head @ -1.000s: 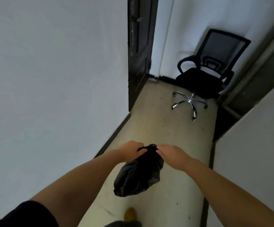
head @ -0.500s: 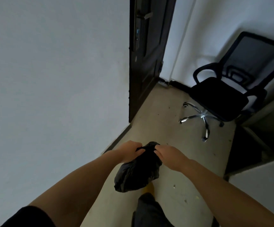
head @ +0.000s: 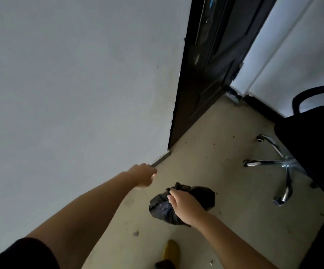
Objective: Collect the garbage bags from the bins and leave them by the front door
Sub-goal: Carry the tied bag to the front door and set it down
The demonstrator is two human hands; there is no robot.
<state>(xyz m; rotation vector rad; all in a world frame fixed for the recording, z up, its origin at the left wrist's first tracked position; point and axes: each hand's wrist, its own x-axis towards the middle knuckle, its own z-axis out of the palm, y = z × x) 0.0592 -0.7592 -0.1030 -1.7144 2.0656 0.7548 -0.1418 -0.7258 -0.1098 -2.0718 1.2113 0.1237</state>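
The left hand (head: 143, 174) reaches forward beside the wall, holding nothing, its fingers too blurred to tell whether spread or curled; the right hand (head: 184, 206), arm bent, keeps a closed grip on the neck of the black garbage bag (head: 163, 207), low over the floor (head: 205, 162); the carry seems near its end; next, set it down by the dark door (head: 209, 65), short of the office chair (head: 310, 152).

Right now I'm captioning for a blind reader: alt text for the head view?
A person's right hand grips the gathered neck of a small black plastic garbage bag over a beige floor, near a dark door; the left hand reaches forward, holding nothing.
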